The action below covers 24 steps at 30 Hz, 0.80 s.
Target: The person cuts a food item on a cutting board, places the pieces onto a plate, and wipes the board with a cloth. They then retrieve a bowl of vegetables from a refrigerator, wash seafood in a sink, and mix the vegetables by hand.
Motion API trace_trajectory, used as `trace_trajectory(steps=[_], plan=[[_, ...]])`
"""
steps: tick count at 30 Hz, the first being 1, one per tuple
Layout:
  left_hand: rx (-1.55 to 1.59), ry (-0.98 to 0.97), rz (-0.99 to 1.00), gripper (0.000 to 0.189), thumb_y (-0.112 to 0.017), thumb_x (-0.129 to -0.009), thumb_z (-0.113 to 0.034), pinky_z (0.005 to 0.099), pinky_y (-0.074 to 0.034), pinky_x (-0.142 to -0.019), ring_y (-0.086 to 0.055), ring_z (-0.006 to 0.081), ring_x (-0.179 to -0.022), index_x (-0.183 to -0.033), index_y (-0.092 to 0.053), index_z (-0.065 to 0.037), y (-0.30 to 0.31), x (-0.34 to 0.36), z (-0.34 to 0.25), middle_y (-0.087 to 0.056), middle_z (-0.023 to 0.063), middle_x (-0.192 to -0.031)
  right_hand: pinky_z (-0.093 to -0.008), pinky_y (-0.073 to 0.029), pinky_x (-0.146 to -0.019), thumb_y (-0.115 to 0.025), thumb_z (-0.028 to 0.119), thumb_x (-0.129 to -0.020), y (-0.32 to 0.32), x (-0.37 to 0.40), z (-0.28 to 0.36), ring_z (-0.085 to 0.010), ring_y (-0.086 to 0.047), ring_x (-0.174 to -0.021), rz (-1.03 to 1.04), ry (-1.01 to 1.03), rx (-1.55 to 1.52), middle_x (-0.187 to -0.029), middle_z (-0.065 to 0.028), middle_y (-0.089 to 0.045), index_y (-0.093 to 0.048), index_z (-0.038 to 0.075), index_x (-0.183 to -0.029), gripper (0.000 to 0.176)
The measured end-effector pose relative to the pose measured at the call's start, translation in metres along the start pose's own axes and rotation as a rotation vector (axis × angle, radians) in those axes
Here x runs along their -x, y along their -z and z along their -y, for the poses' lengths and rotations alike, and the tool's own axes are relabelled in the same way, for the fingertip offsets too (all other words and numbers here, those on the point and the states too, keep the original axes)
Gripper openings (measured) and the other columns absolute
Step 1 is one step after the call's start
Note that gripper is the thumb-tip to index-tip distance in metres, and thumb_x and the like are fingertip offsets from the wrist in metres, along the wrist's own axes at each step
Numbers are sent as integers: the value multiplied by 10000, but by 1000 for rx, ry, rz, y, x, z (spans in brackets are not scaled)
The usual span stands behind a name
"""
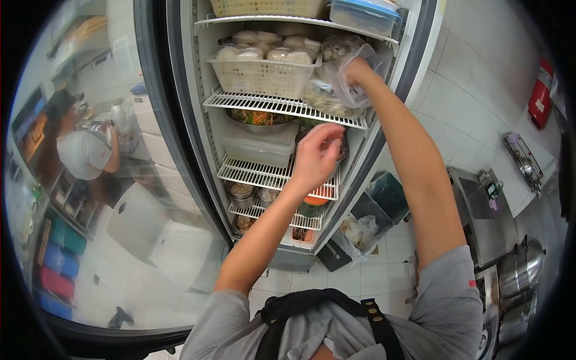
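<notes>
My right hand [359,71] reaches into the upper part of the open fridge and grips a clear plastic bag [342,90]; the fingertips are partly hidden by the film. Pale food shows through the bagged packs on the wire shelf [264,102]. To their left stands a white plastic basket [264,78] filled with wrapped white packs [291,53]. Lower down, my left hand [318,153] hovers in front of the middle shelf, fingers loosely bent and apart, holding nothing visible. Behind it are a lidded plastic tub [258,147] and a metal bowl of shredded vegetables [261,118].
The glass door [162,240] stands open on the left; a person [84,144] works beyond it. Metal containers [241,195] sit on a lower shelf. A bin with plastic bags [360,231] stands on the floor at right, near a sink [477,195] and steel pots [522,270].
</notes>
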<state>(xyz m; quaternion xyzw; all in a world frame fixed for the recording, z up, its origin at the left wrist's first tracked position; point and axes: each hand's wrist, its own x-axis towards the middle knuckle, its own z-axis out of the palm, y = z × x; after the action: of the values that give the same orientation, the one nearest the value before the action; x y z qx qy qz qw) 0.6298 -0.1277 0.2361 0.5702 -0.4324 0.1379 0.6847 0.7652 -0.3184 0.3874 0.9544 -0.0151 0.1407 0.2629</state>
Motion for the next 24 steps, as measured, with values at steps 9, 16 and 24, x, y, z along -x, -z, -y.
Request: trace_trajectory(steps=[9,16,24], plan=[[101,55,17,434,-600,-810,-37,315,-364,-962,-442,210,-1176,-1210,-444,22,-44,-81,49,-470,123,-1253,-432,-495,-735,-636,73,-692,51,85,1,-413,-604,-817,-678,-333,-579,-809,-277,-612,-614,-40,-766,137],[516,238,-217,379,-588,-838,-84,275,-402,-894,-475,199,-1102,-1185,-472,16,-46,-73,34,-451,107,-1240,-368,-453,-560,-683,149,-683,109,175,-2,-311,-571,-580,-873,-231,-555,-635,-184,-587,-617,-30,-722,195],[1302,455,-192,375,-545,-884,-247,416,-491,-832,-555,229,-1014,-1193,-429,-70,-51,12,-31,-540,112,-1104,-281,-445,-545,-693,138,-672,69,251,53,-157,-563,-559,-377,44,-918,-614,-116,-596,-662,-17,-780,192]])
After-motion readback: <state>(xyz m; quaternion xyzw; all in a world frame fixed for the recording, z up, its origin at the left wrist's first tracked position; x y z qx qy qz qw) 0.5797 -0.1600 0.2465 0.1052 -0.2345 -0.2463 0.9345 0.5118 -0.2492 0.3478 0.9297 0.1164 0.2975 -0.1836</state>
